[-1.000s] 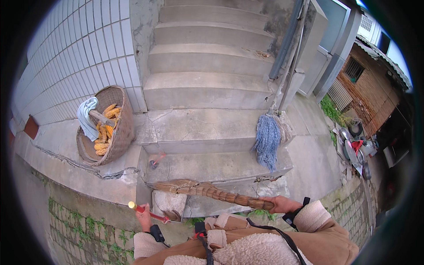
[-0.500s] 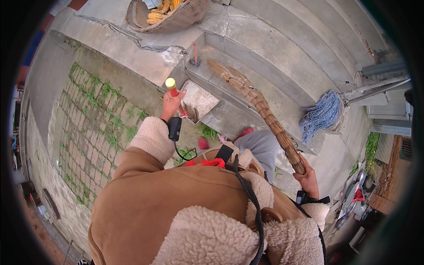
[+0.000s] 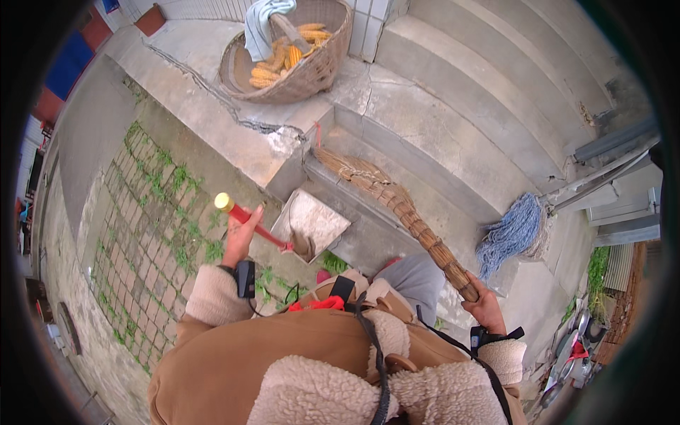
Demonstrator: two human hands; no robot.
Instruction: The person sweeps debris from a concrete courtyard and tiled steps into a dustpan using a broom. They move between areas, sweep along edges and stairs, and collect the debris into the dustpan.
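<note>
My left hand point(image 3: 241, 239) grips the red handle point(image 3: 248, 219) of a metal dustpan point(image 3: 312, 221), which rests on the ground at the foot of the concrete steps with some debris in it. My right hand point(image 3: 483, 306) holds the handle end of a straw broom point(image 3: 397, 205). The broom's head lies on the lowest step, near its left corner, and its shaft runs down to the right toward my hand.
A woven basket point(image 3: 312, 71) with corn cobs and a blue cloth stands on the ledge at the top. A blue string mop point(image 3: 511, 234) leans by the steps at right. Mossy brick paving point(image 3: 156, 234) stretches to the left. Parked vehicles are at lower right.
The view has swung and I lean further forward. The dustpan in my left hand now sits by the lowest step, and the broom head has stayed on that step.
</note>
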